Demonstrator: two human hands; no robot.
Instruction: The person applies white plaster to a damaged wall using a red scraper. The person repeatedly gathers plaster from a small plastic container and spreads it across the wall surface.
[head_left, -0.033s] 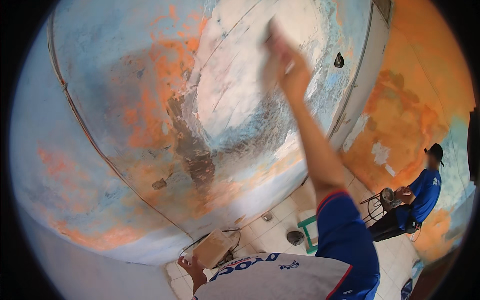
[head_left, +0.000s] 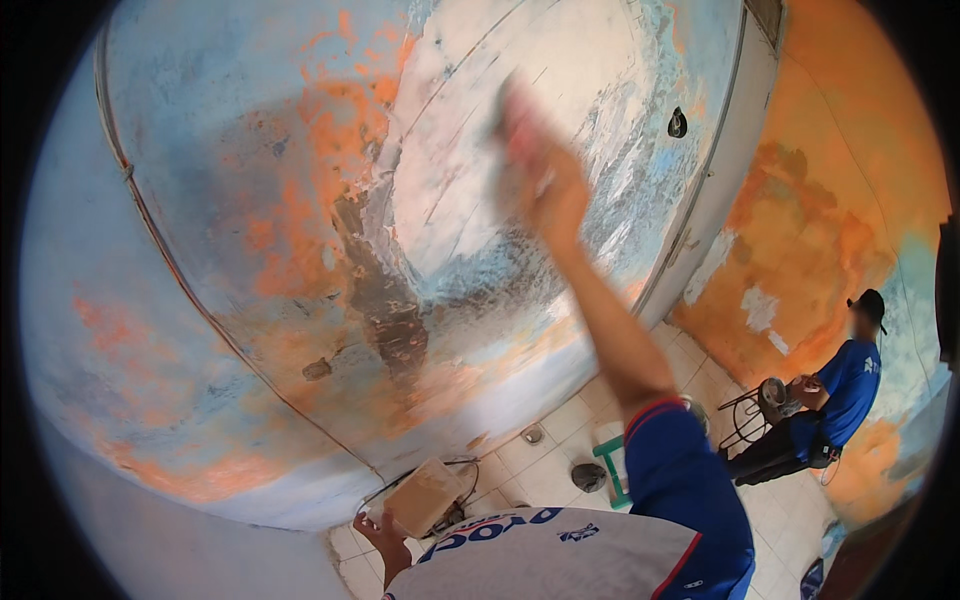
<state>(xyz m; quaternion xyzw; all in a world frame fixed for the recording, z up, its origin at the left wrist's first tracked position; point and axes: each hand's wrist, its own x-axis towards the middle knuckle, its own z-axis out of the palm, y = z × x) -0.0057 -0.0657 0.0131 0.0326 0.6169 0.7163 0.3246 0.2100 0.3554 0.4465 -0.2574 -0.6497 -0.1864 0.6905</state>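
Reaching to the wall: the right hand (head_left: 556,195), raised at 1 o'clock, in front of the white patch (head_left: 460,150) that spreads about 12 o'clock.
Tool in that hand: reddish tool (head_left: 527,130), motion-blurred, pointing to 11 o'clock; the fingers look curled round it, though how tightly, and whether it touches the wall, I cannot tell.
Left hand: low at 7 o'clock, the left hand (head_left: 388,540) shows fingertips slightly apart beside the near corner of a pale rectangular board (head_left: 425,495); whether they bear it I cannot tell.
Dark round container: at 5 o'clock on the tiles, a dark round container (head_left: 589,477), its inside looking dark, contents unclear, just beside a green frame (head_left: 612,468).
Round vessel: toward 4 o'clock, a grey round vessel (head_left: 772,393) by the hands of a co-worker (head_left: 850,380) in a blue shirt and black cap; what is in it is too small to tell.
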